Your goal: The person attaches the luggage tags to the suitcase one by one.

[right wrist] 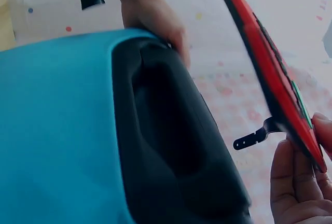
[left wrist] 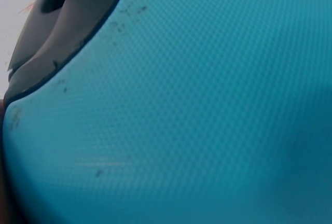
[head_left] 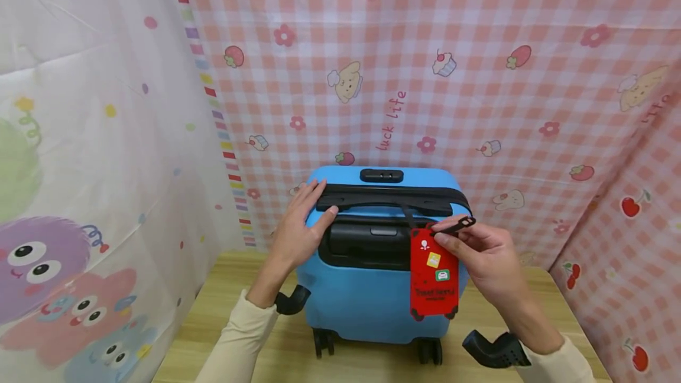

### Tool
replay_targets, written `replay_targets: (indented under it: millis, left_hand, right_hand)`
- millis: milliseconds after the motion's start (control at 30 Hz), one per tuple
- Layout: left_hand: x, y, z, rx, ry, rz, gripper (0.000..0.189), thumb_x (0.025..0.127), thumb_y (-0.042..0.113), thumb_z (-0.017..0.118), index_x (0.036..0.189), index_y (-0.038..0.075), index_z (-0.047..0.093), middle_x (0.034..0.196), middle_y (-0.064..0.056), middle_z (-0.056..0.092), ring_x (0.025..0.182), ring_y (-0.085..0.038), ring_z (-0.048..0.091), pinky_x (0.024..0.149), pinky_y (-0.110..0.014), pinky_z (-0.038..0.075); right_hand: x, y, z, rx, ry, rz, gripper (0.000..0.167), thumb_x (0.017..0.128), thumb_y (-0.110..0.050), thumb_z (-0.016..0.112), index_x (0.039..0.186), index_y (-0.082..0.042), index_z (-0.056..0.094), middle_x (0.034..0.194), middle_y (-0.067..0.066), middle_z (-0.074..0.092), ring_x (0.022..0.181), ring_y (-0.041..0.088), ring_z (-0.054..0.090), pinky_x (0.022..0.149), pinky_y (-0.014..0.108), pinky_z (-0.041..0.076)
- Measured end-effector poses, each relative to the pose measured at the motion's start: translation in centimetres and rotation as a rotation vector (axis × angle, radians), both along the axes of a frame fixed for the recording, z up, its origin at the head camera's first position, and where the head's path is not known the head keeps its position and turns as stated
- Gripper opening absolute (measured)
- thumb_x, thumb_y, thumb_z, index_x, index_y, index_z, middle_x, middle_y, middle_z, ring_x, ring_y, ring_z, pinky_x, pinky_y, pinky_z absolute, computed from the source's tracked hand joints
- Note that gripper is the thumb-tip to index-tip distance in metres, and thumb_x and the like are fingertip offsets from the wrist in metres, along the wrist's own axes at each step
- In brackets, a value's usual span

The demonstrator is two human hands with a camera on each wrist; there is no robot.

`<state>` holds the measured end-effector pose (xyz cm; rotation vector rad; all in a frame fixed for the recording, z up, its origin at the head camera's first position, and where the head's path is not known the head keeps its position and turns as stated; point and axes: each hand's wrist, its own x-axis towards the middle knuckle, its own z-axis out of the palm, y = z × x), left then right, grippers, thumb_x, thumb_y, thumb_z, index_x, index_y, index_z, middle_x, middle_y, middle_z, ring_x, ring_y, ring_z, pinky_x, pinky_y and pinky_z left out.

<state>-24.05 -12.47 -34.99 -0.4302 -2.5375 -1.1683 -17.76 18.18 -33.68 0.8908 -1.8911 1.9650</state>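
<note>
A blue hard-shell suitcase stands upright on its wheels, its black carry handle towards me. My left hand rests on its upper left edge, fingers extended and thumb near the handle's end. At the right, my right hand pinches a red luggage tag by its top, in front of the suitcase. A black strap runs from the tag; one part passes at the handle, and a buckle end lies above my fingers. In the right wrist view the strap's holed tip sticks out free.
The suitcase stands on a wood-grain surface. Behind it hangs a pink checked cloth, which also covers the right side. A white cartoon-print cloth hangs on the left. A combination lock sits on the suitcase top.
</note>
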Motion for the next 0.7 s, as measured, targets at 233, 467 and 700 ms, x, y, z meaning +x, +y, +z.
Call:
replay_targets:
  millis: [233, 467, 700]
  left_hand:
    - [0.0, -0.1, 0.0, 0.004, -0.003, -0.011, 0.062, 0.099, 0.049, 0.052, 0.155, 0.024, 0.036, 0.162, -0.002, 0.029, 0.153, -0.023, 0.014, 0.119, -0.059, 0.015]
    - [0.0, -0.2, 0.2, -0.016, -0.01, -0.015, 0.063, 0.1, 0.049, 0.05, 0.155, 0.025, 0.035, 0.163, -0.004, 0.027, 0.153, -0.025, 0.014, 0.119, -0.06, 0.016]
    - [-0.1, -0.3, 0.7, -0.042, -0.002, -0.048, 0.064, 0.1, 0.047, 0.053, 0.156, 0.022, 0.034, 0.162, -0.007, 0.028, 0.152, -0.03, 0.017, 0.12, -0.057, 0.016]
  right_hand:
    - [-0.1, -1.8, 0.5, 0.109, -0.053, -0.003, 0.02, 0.093, 0.008, 0.061, 0.108, 0.001, 0.072, 0.11, 0.006, 0.068, 0.085, 0.021, 0.067, 0.07, 0.032, 0.059]
    - [-0.7, -3.2, 0.8, 0.203, -0.115, 0.023, 0.017, 0.094, -0.001, 0.064, 0.109, 0.003, 0.07, 0.105, 0.004, 0.071, 0.081, 0.024, 0.07, 0.067, 0.04, 0.061]
    - [-1.1, -4.2, 1.5, 0.285, -0.197, -0.043, 0.018, 0.093, -0.012, 0.069, 0.11, -0.006, 0.073, 0.105, 0.01, 0.072, 0.083, 0.023, 0.072, 0.068, 0.04, 0.061]
